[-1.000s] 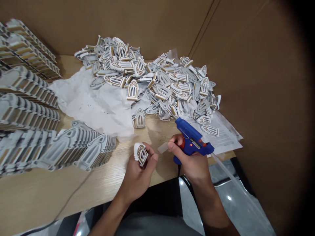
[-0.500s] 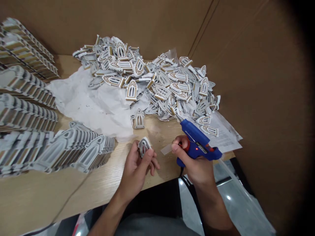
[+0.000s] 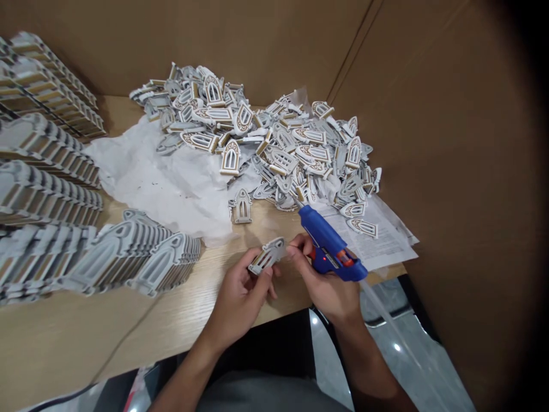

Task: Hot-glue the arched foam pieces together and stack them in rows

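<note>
Tilted in the fingers of my left hand [image 3: 242,294] is a small arched window ornament [image 3: 266,256], grey side up. My right hand [image 3: 328,289] is wrapped round a blue glue gun [image 3: 330,240] with a small red light on its side, its nozzle pointing up and to the left. Thumb and forefinger of that hand also pinch a small clear strip [image 3: 282,250], held right against the ornament's top end; whether it touches cannot be made out. A single ornament [image 3: 242,207] lies on the table just beyond my hands.
A big loose heap of white and gold window ornaments [image 3: 283,137] lies at the back on crumpled white paper [image 3: 158,177]. Neat stacks of ornaments [image 3: 120,257] line the left. Printed sheets [image 3: 386,237] lie at the right. Brown cardboard walls [image 3: 429,143] enclose the table [image 3: 180,326].
My left hand has turned the ornament onto a slant and brought it right. My right hand has come left with the glue gun and clear strip, so strip and ornament now meet or nearly meet.
</note>
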Tool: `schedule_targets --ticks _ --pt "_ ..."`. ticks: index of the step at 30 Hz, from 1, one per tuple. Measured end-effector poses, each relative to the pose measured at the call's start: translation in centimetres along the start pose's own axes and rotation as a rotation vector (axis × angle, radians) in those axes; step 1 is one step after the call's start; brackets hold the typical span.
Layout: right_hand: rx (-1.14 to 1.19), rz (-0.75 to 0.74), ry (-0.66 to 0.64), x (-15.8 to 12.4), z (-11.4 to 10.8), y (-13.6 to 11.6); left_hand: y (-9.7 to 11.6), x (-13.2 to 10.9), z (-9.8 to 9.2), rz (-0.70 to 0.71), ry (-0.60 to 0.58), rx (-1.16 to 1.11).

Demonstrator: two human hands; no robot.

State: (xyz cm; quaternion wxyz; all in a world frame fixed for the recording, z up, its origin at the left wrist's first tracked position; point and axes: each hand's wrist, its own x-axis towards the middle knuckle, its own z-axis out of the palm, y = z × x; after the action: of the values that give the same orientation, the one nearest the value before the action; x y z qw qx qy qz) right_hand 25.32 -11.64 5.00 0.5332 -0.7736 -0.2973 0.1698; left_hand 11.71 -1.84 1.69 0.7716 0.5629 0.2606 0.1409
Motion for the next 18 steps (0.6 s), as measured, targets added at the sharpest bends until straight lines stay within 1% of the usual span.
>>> schedule_targets --ticks 2,4,8,13,18 --pt "0.081 0.007 0.008 -0.12 0.48 -0.16 -0.13 -0.04 -0.02 -0.001 0.001 0.009" --pt "0.11 0.0 0.019 -0.25 0.77 -0.19 -0.28 -0.09 -0.03 -0.004 0.011 0.01" --pt "0.062 -0.015 0.03 -0.46 0.79 -0.24 -0.51 -0.23 -0.02 -0.018 0.025 0.054" --pt "0.026 -0.033 -0.018 -0.65 0.56 -0.51 -0.82 -0.25 0.02 0.002 0.061 0.096" --pt "0.016 -0.07 -0.017 -0.66 0.62 -0.27 -0.86 -0.36 -0.01 0.005 0.049 0.131"
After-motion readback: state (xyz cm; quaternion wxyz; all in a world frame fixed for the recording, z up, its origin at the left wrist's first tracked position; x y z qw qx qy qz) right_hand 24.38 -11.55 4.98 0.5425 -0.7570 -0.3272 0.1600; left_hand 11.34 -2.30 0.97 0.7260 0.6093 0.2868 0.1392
